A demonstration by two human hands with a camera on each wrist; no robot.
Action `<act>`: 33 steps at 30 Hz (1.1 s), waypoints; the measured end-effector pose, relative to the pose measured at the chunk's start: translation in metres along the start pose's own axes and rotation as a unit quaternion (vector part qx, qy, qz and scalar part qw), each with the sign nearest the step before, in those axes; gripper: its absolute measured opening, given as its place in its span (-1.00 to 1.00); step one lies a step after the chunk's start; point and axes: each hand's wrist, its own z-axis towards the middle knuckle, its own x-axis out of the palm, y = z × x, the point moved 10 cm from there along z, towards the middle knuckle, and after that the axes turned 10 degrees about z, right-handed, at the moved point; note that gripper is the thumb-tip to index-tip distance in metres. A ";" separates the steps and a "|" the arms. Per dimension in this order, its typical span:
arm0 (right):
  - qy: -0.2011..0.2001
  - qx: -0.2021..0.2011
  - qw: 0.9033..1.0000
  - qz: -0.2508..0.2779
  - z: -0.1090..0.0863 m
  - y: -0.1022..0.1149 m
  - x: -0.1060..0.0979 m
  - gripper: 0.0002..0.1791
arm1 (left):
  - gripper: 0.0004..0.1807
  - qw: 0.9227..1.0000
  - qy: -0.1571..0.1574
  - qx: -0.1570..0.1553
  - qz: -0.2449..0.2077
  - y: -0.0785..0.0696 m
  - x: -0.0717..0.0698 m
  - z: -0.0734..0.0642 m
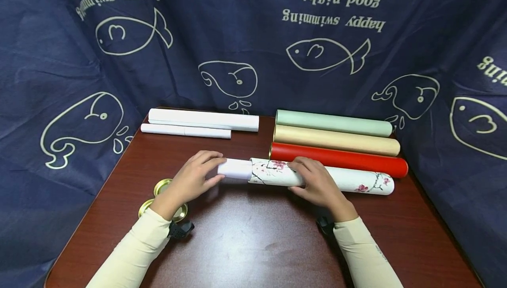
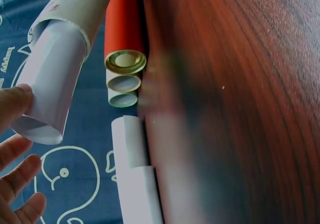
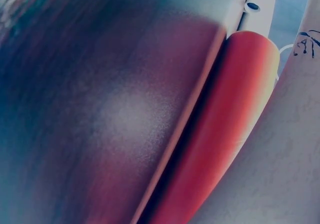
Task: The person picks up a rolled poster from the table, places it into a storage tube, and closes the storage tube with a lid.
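My right hand (image 1: 314, 180) grips a white cardboard tube with pink blossoms (image 1: 356, 181), fingers over its top and thumb on the near side. From the tube's left end sticks out a rolled sheet of white paper (image 1: 237, 169), its inner part hidden inside. My left hand (image 1: 192, 178) is at the roll's outer end. In the left wrist view the thumb (image 2: 15, 104) lies against the roll's edge, and the other fingers (image 2: 22, 176) are spread below its open end. The right wrist view shows the blossom tube (image 3: 265, 169) along its right side, without the hand.
Behind the blossom tube lie a red tube (image 1: 340, 159), a gold tube (image 1: 336, 140) and a green tube (image 1: 334, 123). Two white paper rolls (image 1: 203, 120) (image 1: 186, 130) lie back left. Gold lids (image 1: 162, 186) sit by my left forearm. A navy cloth (image 1: 253, 24) hangs behind the table.
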 end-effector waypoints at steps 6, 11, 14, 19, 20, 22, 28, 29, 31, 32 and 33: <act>-0.001 -0.001 1.000 -0.003 0.000 0.001 -0.001 -0.28 | -0.53 1.000 -0.013 0.008 -0.005 -0.007 0.003 0.004; -0.003 0.001 1.000 -0.006 -0.001 0.001 -0.001 -0.27 | -0.54 1.000 -0.021 0.013 -0.004 -0.015 0.010 0.009; 0.001 0.006 1.000 -0.009 -0.002 0.000 -0.001 -0.27 | -0.55 1.000 -0.020 0.015 -0.004 -0.019 0.013 0.012; 0.004 0.009 1.000 -0.009 -0.002 -0.001 -0.001 -0.27 | -0.56 0.999 -0.019 0.017 -0.023 -0.025 0.020 0.017; 0.005 0.009 1.000 -0.009 -0.002 0.000 -0.001 -0.27 | -0.56 0.999 -0.019 0.015 -0.029 -0.025 0.021 0.017; 0.004 0.008 1.000 -0.008 -0.002 0.000 -0.001 -0.27 | -0.56 0.999 -0.016 0.010 -0.043 -0.025 0.025 0.018; 0.006 0.009 1.000 -0.004 -0.001 -0.001 0.001 -0.29 | -0.56 0.998 0.009 -0.011 -0.066 -0.025 0.032 0.019; 0.007 0.011 1.000 -0.004 -0.001 -0.001 0.001 -0.30 | -0.56 0.997 0.012 -0.012 -0.070 -0.026 0.033 0.019; 0.006 0.011 1.000 -0.004 -0.001 -0.001 0.001 -0.30 | -0.57 0.997 0.014 -0.011 -0.079 -0.027 0.034 0.020; 0.006 0.011 1.000 -0.004 -0.001 -0.001 0.001 -0.30 | -0.57 0.996 0.013 -0.010 -0.083 -0.028 0.034 0.021; 0.005 0.010 1.000 -0.003 -0.001 -0.001 0.001 -0.30 | -0.57 0.996 0.012 -0.009 -0.088 -0.028 0.035 0.021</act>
